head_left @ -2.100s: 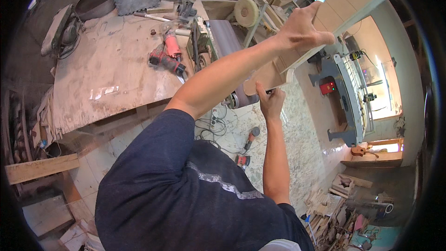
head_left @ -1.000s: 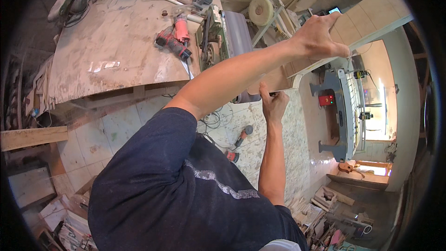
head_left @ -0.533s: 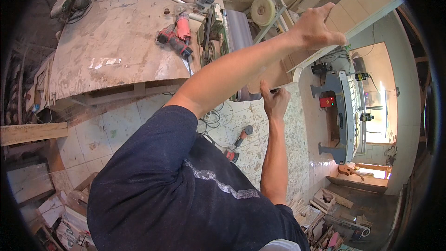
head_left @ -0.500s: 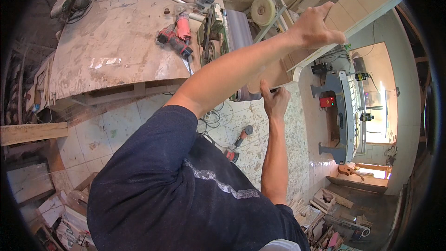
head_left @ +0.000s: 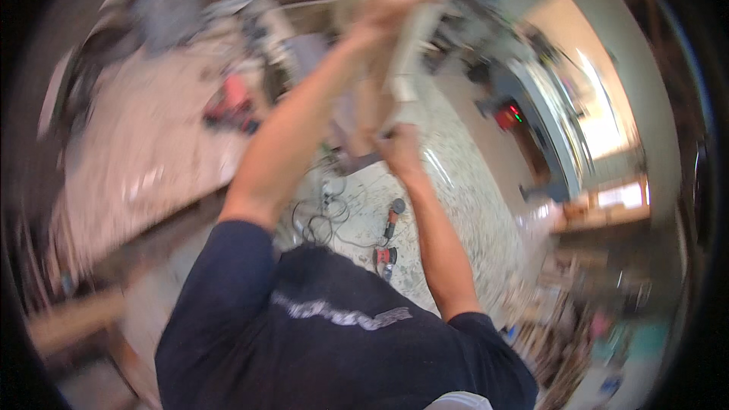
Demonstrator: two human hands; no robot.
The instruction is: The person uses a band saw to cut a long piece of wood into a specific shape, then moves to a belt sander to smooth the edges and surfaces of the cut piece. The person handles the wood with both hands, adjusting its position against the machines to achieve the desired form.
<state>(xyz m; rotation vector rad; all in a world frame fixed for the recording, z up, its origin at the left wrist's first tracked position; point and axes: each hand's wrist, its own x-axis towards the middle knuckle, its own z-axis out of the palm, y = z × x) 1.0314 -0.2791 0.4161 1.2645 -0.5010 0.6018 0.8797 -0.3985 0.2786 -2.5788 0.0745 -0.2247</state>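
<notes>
A long pale wooden board [head_left: 417, 39] stretches away from me, blurred by motion. My left hand [head_left: 391, 4] grips it toward its far part, the fingers smeared but wrapped over the edge. At its near end my right hand [head_left: 401, 146] is closed on the wood, with the thumb side toward the board. Just left of the board stands a belt sander with a grey-purple belt [head_left: 307, 52], partly hidden by my left forearm. Whether the wood touches the belt I cannot tell.
On the left is a dusty workbench [head_left: 144, 159] with red power tools [head_left: 231, 102]. An angle grinder [head_left: 394, 216], a red sander [head_left: 385, 257] and coiled cables [head_left: 319, 220] lie on the floor. A grey machine frame [head_left: 543, 114] stands at right; wood scraps [head_left: 562, 334] are heaped lower right.
The whole view has swung and blurred. The board, which slanted to the far right, now points more nearly straight away. Both hands, still on it, appear farther left and higher.
</notes>
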